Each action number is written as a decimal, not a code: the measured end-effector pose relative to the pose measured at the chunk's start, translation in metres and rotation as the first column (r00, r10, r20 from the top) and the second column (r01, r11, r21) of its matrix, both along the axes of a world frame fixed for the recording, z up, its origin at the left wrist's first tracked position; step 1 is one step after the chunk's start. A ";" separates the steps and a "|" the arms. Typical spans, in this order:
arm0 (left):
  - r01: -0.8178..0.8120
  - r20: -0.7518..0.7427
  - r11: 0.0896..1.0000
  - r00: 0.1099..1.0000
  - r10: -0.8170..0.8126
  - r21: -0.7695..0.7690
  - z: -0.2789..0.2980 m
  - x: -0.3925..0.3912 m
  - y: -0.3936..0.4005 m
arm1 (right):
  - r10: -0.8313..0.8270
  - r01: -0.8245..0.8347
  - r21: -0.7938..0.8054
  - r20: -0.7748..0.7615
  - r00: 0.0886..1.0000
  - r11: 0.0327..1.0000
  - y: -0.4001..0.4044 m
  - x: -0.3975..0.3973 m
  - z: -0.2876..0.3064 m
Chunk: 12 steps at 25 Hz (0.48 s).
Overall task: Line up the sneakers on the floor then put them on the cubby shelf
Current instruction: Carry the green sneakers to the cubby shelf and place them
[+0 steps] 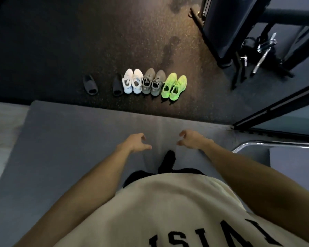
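Standing on a grey mat (64, 139), the person looks down past a cream shirt (168, 211) at both arms held out in front. The left hand (135, 142) and the right hand (191, 139) hover side by side above the mat, a small gap between them; the fingers of each are loosely curled and hold nothing. One dark-socked foot (168, 161) shows just below the hands.

The far edge of the mat runs straight across the view, and beyond it lies dark speckled flooring (96, 41). A narrow strip of that flooring separates the mat edge from a row of shoes, heels toward the person. Six sneakers stand there in three pairs: white sneakers (132, 81), grey sneakers (153, 82) and neon green sneakers (174, 86). Within each pair the shoes touch or nearly touch, and the pairs sit just beside one another; the green pair is turned slightly to the right. Left of them are two black slides: one slide (117, 84) sits against the white pair, the other slide (90, 84) lies well apart and angled.

Behind and to the left of the row the flooring is broad and open. To the right the room closes in: a dark metal frame (219, 32) stands on the flooring, with chrome handles (264, 49) beside it, a dark rail (275, 107) running diagonally, and a chrome bar (275, 143) near the right forearm.
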<state>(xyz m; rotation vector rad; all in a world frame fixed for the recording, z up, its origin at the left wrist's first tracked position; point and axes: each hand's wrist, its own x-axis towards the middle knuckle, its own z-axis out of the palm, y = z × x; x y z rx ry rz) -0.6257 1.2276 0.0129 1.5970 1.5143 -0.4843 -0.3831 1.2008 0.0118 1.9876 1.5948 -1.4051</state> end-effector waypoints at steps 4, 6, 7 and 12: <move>0.035 0.008 0.999 0.999 -0.035 0.011 0.005 0.012 0.092 | -0.044 0.043 0.023 0.038 0.998 0.999 0.083 0.013 0.005; 0.087 -0.007 0.996 0.996 -0.087 0.008 0.002 0.017 0.145 | -0.076 0.075 0.025 0.042 0.996 0.997 0.128 0.017 0.004; 0.116 -0.025 0.993 0.993 -0.116 0.001 -0.002 0.020 0.174 | -0.110 0.109 0.022 0.049 0.993 0.994 0.150 0.019 0.004; 0.265 0.004 0.964 0.964 -0.265 0.013 -0.013 0.036 0.311 | -0.299 0.300 -0.007 0.053 0.953 0.954 0.249 0.024 -0.009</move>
